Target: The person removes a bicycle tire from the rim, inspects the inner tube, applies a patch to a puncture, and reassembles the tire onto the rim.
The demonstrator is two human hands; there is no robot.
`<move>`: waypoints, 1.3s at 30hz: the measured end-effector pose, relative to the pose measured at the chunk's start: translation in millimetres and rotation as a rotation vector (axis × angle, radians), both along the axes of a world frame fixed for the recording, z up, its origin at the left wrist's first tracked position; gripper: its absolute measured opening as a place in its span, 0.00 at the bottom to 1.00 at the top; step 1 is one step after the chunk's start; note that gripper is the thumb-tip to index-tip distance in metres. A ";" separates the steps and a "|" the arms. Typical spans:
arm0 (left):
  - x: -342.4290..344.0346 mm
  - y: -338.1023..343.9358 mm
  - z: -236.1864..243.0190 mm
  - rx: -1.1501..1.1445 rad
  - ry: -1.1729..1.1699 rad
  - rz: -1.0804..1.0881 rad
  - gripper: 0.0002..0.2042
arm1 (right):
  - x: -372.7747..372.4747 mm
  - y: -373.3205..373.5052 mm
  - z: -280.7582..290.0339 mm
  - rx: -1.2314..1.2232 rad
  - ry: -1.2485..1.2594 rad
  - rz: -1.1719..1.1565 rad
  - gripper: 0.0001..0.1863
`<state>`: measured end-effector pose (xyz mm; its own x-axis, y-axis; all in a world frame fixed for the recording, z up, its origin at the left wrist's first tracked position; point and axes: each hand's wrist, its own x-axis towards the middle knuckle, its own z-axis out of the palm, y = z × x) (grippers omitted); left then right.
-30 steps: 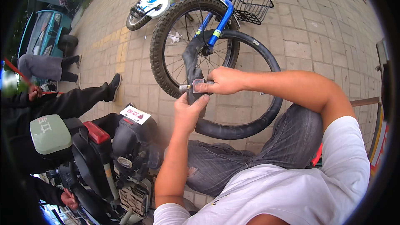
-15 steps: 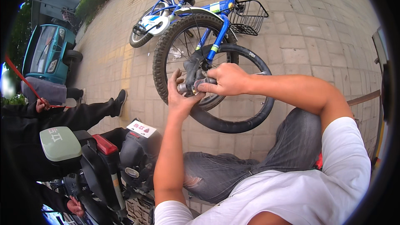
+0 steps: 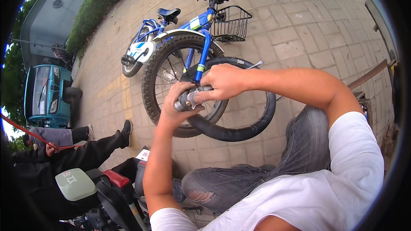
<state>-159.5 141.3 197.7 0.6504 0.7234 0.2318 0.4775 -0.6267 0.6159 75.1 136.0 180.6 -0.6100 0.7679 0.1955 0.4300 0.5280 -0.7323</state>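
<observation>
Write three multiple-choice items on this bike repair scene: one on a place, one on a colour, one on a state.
1. Where is the wire basket?
A. on the pavement
B. at the bicycle's handlebar end
C. on the saddle

2. What colour is the bicycle frame?
A. red
B. green
C. blue

3. How is the black inner tube held?
A. by both hands
B. by one hand
C. by neither hand

B, it hangs below the handlebar; C, the frame tubes are blue; A, the left hand and right hand both clasp it.
</observation>
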 end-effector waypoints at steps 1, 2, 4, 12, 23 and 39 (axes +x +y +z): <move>1.9 -1.9 3.4 -0.052 0.025 0.023 0.32 | 0.9 3.0 -0.7 -0.011 -0.016 0.014 0.34; 1.9 -2.6 4.5 -0.105 0.054 0.045 0.32 | 0.6 5.9 -1.1 -0.023 -0.028 0.027 0.34; 1.7 1.8 1.3 -0.050 0.083 0.000 0.30 | 1.5 11.4 1.3 0.005 -0.052 0.073 0.34; -8.7 11.7 -6.7 -0.089 0.086 0.058 0.15 | -3.2 44.1 18.3 -0.058 -0.116 0.215 0.34; -49.2 -24.4 -63.3 -0.296 -0.308 0.484 0.14 | 219.4 100.7 -110.4 -0.117 0.073 -0.938 0.25; -44.8 -33.8 -74.8 -0.273 -0.254 0.408 0.09 | 214.0 -123.5 -326.4 -0.292 -0.945 -0.375 0.15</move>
